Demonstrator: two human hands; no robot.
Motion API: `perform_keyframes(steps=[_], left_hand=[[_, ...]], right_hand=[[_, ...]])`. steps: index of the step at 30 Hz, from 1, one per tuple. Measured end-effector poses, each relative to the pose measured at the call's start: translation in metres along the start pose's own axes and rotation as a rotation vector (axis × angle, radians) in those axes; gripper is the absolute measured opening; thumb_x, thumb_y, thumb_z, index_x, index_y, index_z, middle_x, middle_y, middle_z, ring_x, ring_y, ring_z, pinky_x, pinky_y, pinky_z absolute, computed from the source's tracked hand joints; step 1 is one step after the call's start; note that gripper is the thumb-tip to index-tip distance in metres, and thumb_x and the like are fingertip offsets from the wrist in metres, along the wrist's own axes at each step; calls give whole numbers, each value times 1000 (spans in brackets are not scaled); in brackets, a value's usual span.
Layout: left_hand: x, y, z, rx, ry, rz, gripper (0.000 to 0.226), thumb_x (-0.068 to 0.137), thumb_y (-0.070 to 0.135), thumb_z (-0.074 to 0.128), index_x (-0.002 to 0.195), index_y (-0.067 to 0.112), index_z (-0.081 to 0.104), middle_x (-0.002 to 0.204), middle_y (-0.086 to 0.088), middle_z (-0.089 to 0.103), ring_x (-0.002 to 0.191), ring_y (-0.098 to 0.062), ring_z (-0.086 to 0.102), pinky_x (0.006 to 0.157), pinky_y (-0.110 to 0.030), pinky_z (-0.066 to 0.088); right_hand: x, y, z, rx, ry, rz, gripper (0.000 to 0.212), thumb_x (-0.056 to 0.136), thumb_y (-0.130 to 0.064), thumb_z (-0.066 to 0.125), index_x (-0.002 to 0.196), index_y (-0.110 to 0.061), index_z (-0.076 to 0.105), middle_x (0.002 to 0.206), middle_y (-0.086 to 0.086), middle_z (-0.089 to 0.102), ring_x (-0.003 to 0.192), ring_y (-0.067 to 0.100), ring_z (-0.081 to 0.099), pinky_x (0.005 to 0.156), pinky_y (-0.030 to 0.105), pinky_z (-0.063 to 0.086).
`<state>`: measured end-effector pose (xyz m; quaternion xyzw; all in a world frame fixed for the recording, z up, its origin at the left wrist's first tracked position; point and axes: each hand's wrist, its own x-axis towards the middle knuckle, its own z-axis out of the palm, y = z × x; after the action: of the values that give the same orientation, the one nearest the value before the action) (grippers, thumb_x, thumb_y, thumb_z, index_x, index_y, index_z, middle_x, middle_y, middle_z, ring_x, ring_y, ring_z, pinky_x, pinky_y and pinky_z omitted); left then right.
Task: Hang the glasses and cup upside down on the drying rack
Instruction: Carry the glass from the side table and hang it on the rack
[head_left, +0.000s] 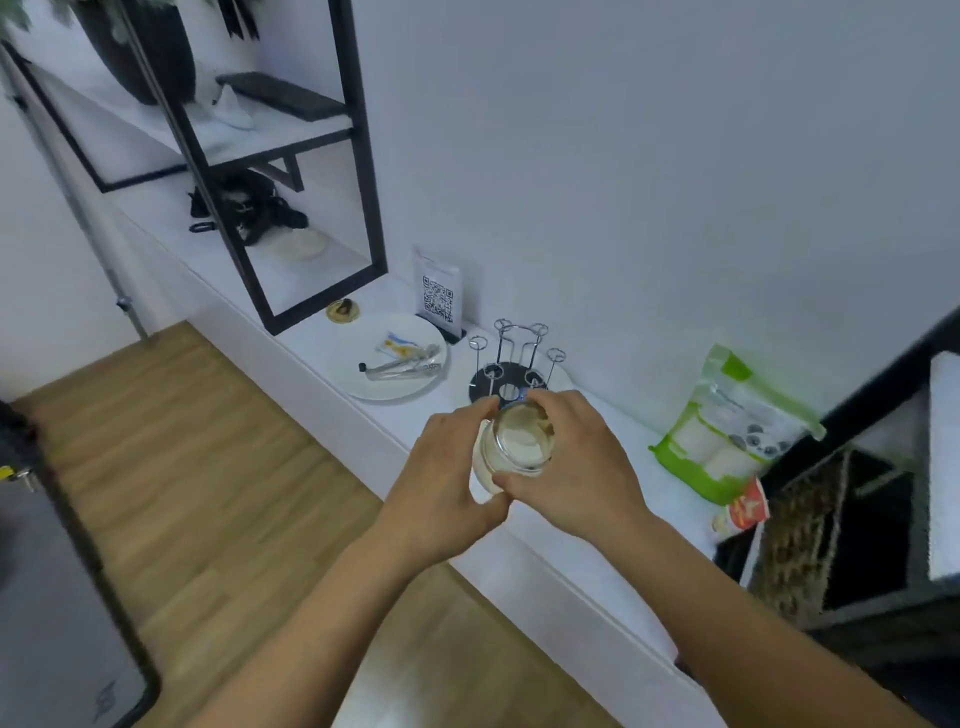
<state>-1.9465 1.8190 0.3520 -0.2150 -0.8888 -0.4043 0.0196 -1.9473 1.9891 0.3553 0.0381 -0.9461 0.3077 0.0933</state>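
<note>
A clear drinking glass (519, 441) is held between both hands just in front of the drying rack, its round end facing me. My left hand (447, 478) wraps its left side and my right hand (576, 462) grips its right side, thumbs meeting below it. The drying rack (511, 364) has a black round base and several upright chrome wire prongs, all bare. It stands on the white counter (571, 551) right behind my fingers. No other glass or cup is visible.
A white plate (363, 384) with tongs lies left of the rack, with a QR-code stand (439, 296) behind it. A green-and-white bag (727, 431) sits to the right. A black-framed shelf (291, 171) stands at the left; wooden floor lies below the counter edge.
</note>
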Motion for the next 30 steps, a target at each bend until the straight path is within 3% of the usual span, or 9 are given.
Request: perform_keyframes(steps=[3, 6, 11, 15, 20, 22, 26, 30], left_hand=[[39, -26, 0, -35, -63, -32, 79, 74, 30, 70, 143, 35, 31, 125, 30, 40, 114, -1, 40, 89, 3, 23], [82, -52, 1, -83, -103, -84, 78, 76, 20, 71, 144, 31, 33, 132, 20, 46, 110, 13, 44, 88, 2, 28], [148, -86, 7, -131, -78, -225, 73, 78, 13, 65, 143, 29, 35, 135, 13, 50, 110, -4, 54, 87, -14, 40], [193, -108, 11, -126, -104, -282, 66, 80, 15, 63, 141, 27, 40, 136, 9, 51, 112, -10, 56, 90, -21, 43], [230, -141, 25, -87, -184, -287, 56, 80, 15, 62, 133, 25, 47, 120, 13, 52, 105, -6, 52, 77, -1, 34], [243, -159, 30, -73, -221, -280, 54, 82, 14, 61, 132, 25, 48, 116, 15, 49, 103, -6, 50, 76, 0, 32], [255, -191, 41, -57, -373, -267, 47, 84, 21, 57, 130, 27, 49, 119, 12, 53, 101, -6, 50, 79, -6, 34], [276, -214, 48, -61, -512, -270, 43, 83, 30, 56, 126, 28, 52, 123, 2, 59, 103, -10, 55, 90, -25, 47]], right_hand=[[44, 16, 19, -3, 8, 12, 84, 58, -50, 82, 130, -30, 45, 122, -9, 50, 112, 15, 52, 83, 34, 50], [92, 34, 38, -34, -6, -7, 80, 62, -53, 81, 129, -28, 48, 123, -7, 52, 113, 17, 50, 81, 33, 50], [164, 59, 65, -97, -55, -80, 79, 64, -49, 79, 133, -26, 48, 129, -3, 52, 119, 22, 48, 84, 35, 49], [212, 78, 78, -134, -132, -95, 77, 64, -45, 80, 130, -25, 48, 126, -3, 54, 116, 22, 52, 81, 37, 52], [240, 104, 108, -150, -246, -24, 79, 65, -47, 78, 133, -25, 45, 129, -5, 51, 115, 19, 53, 77, 32, 51], [251, 110, 120, -177, -274, 4, 80, 68, -50, 77, 136, -25, 42, 135, -6, 48, 118, 17, 52, 78, 30, 50], [251, 115, 145, -191, -387, 136, 79, 73, -52, 72, 139, -25, 39, 138, -4, 46, 114, 18, 55, 83, 33, 52], [258, 118, 162, -268, -460, 254, 80, 75, -54, 68, 142, -23, 36, 137, -2, 48, 108, 21, 58, 84, 30, 48]])
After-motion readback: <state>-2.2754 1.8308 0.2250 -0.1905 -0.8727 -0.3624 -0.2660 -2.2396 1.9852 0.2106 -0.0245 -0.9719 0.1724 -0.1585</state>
